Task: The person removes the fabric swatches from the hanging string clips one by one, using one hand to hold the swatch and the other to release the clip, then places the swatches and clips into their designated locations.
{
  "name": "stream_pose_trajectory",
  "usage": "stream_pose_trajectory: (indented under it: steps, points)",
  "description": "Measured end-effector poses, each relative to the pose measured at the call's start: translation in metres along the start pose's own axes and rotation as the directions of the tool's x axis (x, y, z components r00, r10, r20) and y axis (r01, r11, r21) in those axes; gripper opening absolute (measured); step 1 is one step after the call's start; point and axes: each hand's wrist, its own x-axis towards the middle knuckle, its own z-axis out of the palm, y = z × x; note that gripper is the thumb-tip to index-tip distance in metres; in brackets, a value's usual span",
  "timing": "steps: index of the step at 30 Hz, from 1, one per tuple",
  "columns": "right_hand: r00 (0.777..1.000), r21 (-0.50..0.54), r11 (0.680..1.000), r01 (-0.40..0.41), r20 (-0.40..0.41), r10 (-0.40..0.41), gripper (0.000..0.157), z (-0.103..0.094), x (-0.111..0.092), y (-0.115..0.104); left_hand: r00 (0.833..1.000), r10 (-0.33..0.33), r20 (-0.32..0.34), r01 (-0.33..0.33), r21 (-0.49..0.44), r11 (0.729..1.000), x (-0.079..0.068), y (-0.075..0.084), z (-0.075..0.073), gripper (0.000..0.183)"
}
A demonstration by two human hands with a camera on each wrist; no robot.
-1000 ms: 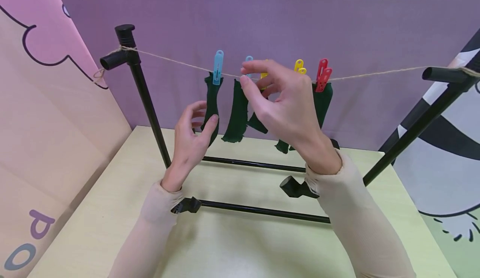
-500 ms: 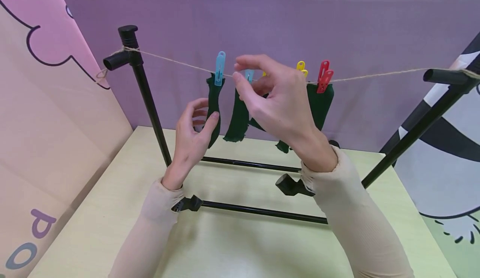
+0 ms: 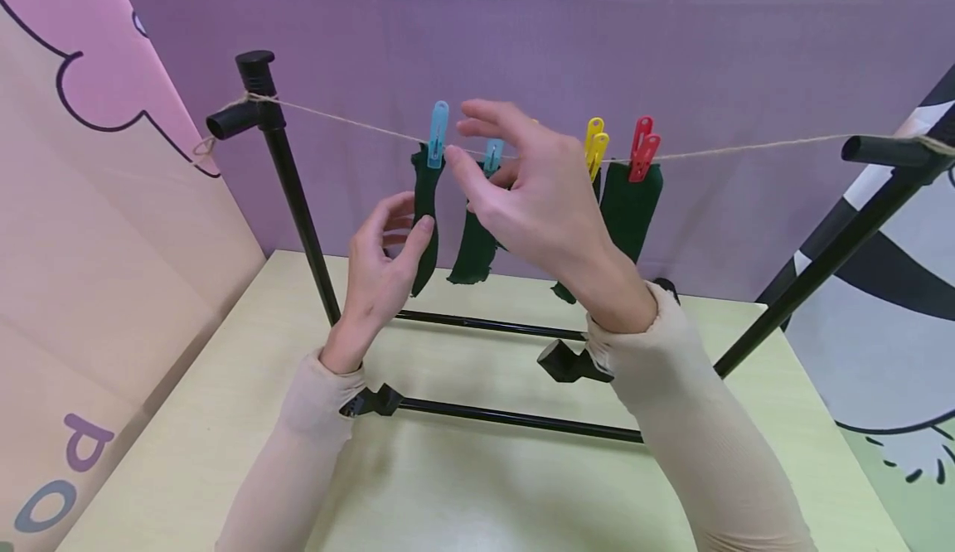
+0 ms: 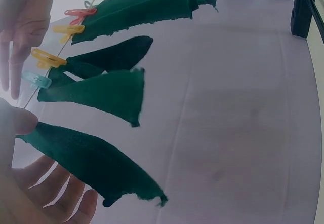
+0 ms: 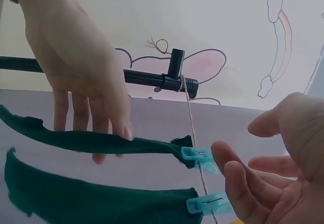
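Several dark green cloth pieces hang from a twine line, held by plastic clothespins. My left hand (image 3: 385, 262) loosely holds the leftmost green cloth (image 3: 425, 241), thumb on the near side and fingers behind it. A light blue clothespin (image 3: 438, 135) fixes that cloth to the line. My right hand (image 3: 533, 191) is beside this clothespin, with thumb and forefinger spread and nothing between them. In the right wrist view, its fingertips are close to the blue clothespin (image 5: 197, 154); whether they touch is unclear. It partly covers the second blue clothespin (image 3: 493, 156) and the second green cloth (image 3: 473, 249) in the head view.
Twine (image 3: 746, 148) runs between the posts of a black pipe frame (image 3: 294, 187) on a pale table (image 3: 462, 494). Further right hang a yellow clothespin (image 3: 594, 147) and a red clothespin (image 3: 644, 150) on another green cloth (image 3: 630, 208). A purple backdrop (image 3: 477, 38) stands behind.
My right hand has moved left along the line toward the leftmost blue clothespin, uncovering the yellow clothespin and more of the right-hand cloth. My left hand stays at the leftmost cloth.
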Motion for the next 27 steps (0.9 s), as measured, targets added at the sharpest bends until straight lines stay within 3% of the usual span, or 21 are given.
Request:
stream_pose_trajectory:
  steps: [8, 13, 21, 27]
  points:
    - [1.000, -0.060, 0.998, 0.017, 0.023, -0.015, 0.044, 0.009, 0.005, 0.000, 1.000, -0.010, 0.002, 0.010, -0.005, 1.000, 0.001, 0.002, 0.000, 0.039]
    - [1.000, -0.039, 0.999, 0.031, -0.001, -0.031, 0.041, 0.015, 0.007, 0.000, 1.000, -0.015, 0.011, 0.015, -0.007, 1.000, 0.002, 0.002, -0.001, 0.039]
    - [1.000, -0.037, 0.999, -0.009, 0.029, 0.010, 0.044, 0.024, 0.010, -0.001, 1.000, 0.005, 0.010, -0.005, 0.002, 1.000, 0.003, 0.003, -0.003, 0.034]
    - [0.999, -0.018, 0.999, 0.045, 0.006, -0.045, 0.038, 0.024, 0.011, 0.000, 1.000, 0.007, 0.004, -0.007, 0.009, 1.000, 0.002, 0.005, -0.001, 0.029]
